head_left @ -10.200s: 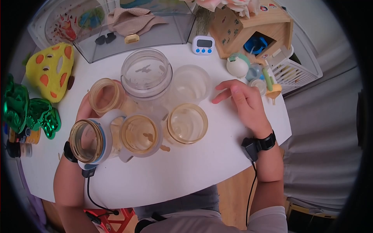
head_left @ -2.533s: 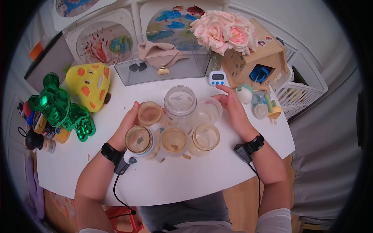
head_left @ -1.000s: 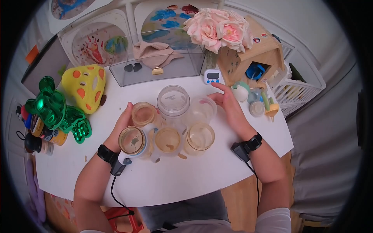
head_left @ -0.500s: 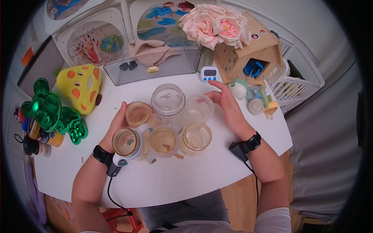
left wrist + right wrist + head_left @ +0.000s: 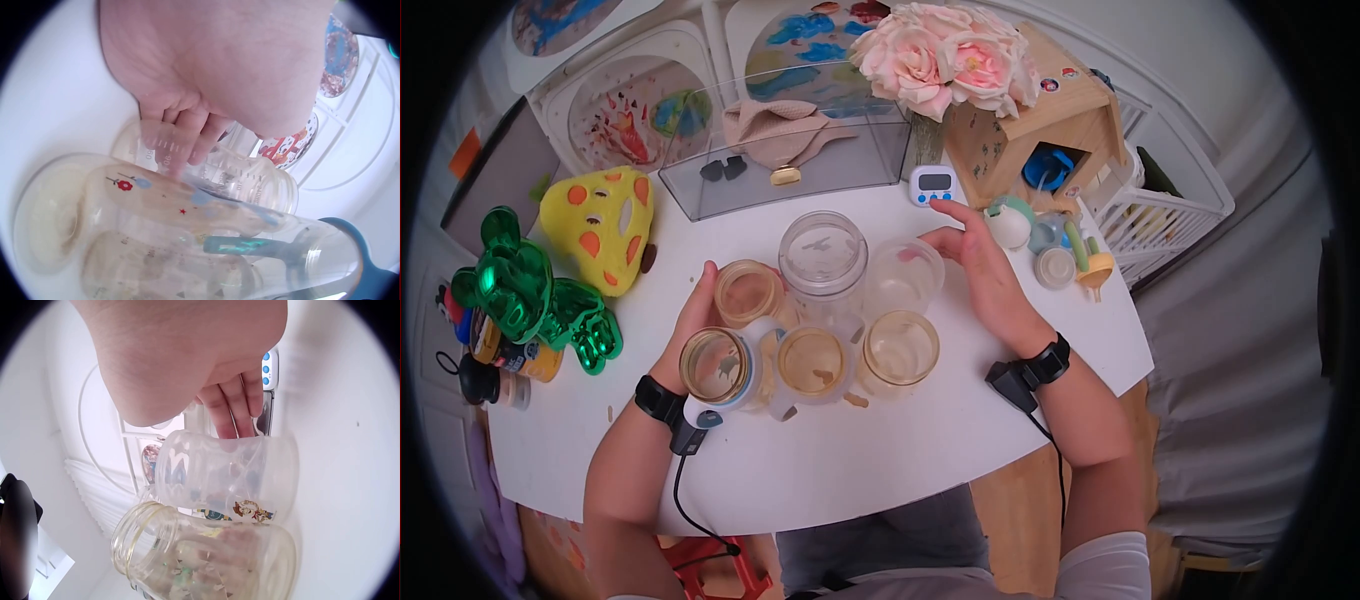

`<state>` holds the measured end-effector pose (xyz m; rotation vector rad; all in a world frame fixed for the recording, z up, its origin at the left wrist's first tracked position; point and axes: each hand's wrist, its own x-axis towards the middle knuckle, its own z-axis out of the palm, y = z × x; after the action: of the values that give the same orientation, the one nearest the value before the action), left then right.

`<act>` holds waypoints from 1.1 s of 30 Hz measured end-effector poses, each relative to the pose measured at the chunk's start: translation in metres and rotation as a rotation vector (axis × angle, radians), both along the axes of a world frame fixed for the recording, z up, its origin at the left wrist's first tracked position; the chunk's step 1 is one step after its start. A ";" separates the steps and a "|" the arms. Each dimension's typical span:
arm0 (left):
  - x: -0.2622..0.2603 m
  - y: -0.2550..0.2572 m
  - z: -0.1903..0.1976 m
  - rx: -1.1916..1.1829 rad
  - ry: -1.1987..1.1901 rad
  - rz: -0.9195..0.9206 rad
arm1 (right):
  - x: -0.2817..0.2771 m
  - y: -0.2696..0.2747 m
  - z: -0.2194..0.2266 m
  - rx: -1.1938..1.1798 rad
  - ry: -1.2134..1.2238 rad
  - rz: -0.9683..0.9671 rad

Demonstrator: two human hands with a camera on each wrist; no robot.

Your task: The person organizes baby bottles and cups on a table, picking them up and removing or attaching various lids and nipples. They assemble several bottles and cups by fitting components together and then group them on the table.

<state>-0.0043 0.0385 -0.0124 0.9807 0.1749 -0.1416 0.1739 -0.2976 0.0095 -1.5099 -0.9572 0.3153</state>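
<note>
L fingers [image 5: 192, 122] loose behind btl [image 5: 219, 165] w/ 60/90 marks [image 5: 167, 160], R fingers [image 5: 219, 412] loose nr cup [image 5: 219, 469]

Left hand [image 5: 203, 75] at a numbered bottle [image 5: 250, 178] on a white table [image 5: 53, 112].
Reaches with extended fingers [image 5: 212, 134] along the clear wall, partly visible through it; exact contact hard to make out. Nearer the camera, overlapping in view, a clear flowered bottle [image 5: 137, 203] with a blue rim [image 5: 373, 259]. Beyond, colourful round pictures [image 5: 340, 59].
</note>
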 end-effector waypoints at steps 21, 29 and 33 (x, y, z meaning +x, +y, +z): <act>0.001 0.001 -0.003 0.004 0.020 0.031 | 0.004 -0.002 -0.002 -0.014 -0.047 -0.035; 0.004 0.002 -0.005 0.026 -0.022 0.036 | 0.001 -0.002 0.004 -0.050 -0.068 -0.059; 0.003 -0.002 0.005 0.016 0.017 0.038 | 0.003 -0.003 -0.002 -0.040 -0.074 -0.053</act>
<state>-0.0017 0.0363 -0.0078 0.9923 0.2100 -0.1138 0.1772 -0.3004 0.0072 -1.5901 -0.9720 0.2434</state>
